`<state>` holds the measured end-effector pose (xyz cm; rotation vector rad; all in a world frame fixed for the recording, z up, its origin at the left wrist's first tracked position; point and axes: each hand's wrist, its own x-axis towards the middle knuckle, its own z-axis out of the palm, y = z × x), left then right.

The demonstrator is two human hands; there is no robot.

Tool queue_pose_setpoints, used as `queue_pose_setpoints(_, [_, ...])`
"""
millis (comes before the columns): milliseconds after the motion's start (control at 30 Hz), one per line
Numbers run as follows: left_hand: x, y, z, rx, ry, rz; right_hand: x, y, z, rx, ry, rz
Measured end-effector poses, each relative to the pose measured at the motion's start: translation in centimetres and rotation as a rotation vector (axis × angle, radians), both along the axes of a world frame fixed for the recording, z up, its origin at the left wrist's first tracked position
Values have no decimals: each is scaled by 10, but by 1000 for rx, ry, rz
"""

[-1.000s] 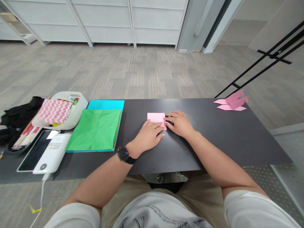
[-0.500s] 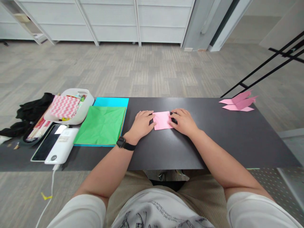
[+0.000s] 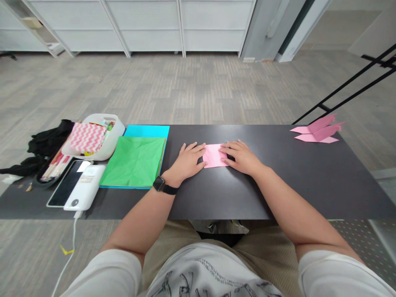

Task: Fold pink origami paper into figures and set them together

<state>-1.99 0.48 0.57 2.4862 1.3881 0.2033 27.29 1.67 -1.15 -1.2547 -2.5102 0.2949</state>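
A small pink folded sheet of paper (image 3: 213, 156) lies flat on the dark table in front of me. At its left edge rests my left hand (image 3: 188, 161), palm down with fingers spread, the fingertips touching the paper. My right hand (image 3: 241, 156) lies over the right edge, its fingers apart and resting on the paper, so that end is partly hidden. Neither hand is closed around anything.
To my left lie green paper (image 3: 133, 161) on blue sheets (image 3: 148, 131), a white power bank (image 3: 85, 187), a phone (image 3: 66, 185) and a white basket (image 3: 114, 136). Pink folded paper figures (image 3: 318, 131) stand at the far right of the table (image 3: 297, 173).
My left fingers have spread and straightened a little, and my right fingers reach slightly further over the pink paper. The whole view has shifted slightly.
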Motion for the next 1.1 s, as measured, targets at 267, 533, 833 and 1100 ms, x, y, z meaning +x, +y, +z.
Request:
queue_pose_setpoints(267, [0,-3,-4,17,16,-18,2,0,0,-20,5,20])
queue_pose_setpoints(533, [-6,-5,-3,-10,26,-72,4,1,-2,-27,-2,19])
queue_pose_setpoints(833, [-2,-4,-1,-13,26,-37,7,6,-7,-11,20,27])
queue_pose_setpoints(1100, [2,-3,2,24,19,-108,8,7,-8,-25,-16,18])
